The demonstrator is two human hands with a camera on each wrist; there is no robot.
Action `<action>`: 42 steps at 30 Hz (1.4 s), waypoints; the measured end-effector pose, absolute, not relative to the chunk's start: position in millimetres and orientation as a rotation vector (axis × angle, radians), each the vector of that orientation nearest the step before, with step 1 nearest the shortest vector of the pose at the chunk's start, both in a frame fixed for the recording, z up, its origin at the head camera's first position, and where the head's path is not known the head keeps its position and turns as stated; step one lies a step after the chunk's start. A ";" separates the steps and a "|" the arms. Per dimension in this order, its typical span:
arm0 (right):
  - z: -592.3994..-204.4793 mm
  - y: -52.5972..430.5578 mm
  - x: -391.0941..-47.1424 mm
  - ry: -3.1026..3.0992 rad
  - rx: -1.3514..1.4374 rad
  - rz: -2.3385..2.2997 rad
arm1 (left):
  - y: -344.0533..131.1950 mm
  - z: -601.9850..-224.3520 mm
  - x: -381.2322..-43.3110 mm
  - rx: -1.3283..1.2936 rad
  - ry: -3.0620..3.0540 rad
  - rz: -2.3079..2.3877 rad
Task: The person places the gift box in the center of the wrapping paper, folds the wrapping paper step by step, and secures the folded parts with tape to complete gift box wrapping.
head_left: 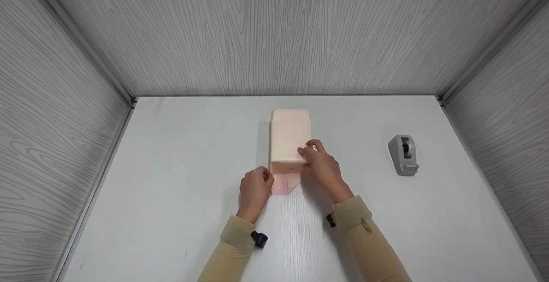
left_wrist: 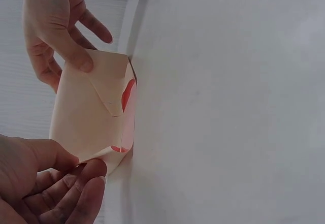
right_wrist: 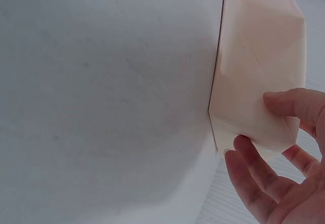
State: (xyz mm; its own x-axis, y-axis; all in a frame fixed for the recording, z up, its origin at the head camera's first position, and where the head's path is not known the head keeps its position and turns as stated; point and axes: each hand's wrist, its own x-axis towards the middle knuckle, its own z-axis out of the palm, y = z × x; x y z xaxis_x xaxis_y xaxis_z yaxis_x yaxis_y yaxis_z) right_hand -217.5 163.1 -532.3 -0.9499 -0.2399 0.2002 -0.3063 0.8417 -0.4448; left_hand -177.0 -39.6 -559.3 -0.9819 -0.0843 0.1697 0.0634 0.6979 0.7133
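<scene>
A box-shaped parcel in pale peach paper [head_left: 291, 134] lies on the table, its near end facing the person. At that end the paper is partly folded in, and a flap with a pink inner side [head_left: 280, 186] lies out flat on the tabletop. My left hand [head_left: 256, 187] pinches the paper at the near left corner between thumb and fingers, as the left wrist view shows up close. Around the near right corner my right hand [head_left: 322, 164] grips the parcel, its thumb [right_wrist: 284, 102] on the folded end paper and other fingers along the side.
A grey tape dispenser [head_left: 404, 155] with a roll in it stands on the right side of the white table [head_left: 171, 166]. Grey wood-patterned panels [head_left: 274, 33] rise at the back and on both sides. Dark wrist cameras [head_left: 259, 239] sit at the sleeve cuffs.
</scene>
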 end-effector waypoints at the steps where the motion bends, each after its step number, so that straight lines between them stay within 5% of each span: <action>1: -533.0 163.1 -217.3 -2.883 0.430 0.731 | -39.6 -559.4 -176.0 0.019 -2.722 -1.152; 34: -535.4 163.7 -217.6 -2.835 0.453 0.736 | -41.3 -560.2 -169.1 -0.109 -2.776 -1.227; 42: -535.5 163.0 -217.9 -2.861 0.433 0.726 | -45.0 -562.1 -175.3 -0.344 -2.845 -1.176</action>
State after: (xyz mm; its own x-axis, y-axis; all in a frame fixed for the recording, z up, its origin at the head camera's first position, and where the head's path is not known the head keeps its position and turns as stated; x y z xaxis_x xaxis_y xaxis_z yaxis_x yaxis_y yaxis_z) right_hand -217.9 163.0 -535.5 -0.9455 -0.2384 0.2217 -0.3153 0.8403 -0.4410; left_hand -175.3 -45.0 -562.1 -0.9744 0.1872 0.1249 0.2207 0.6871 0.6922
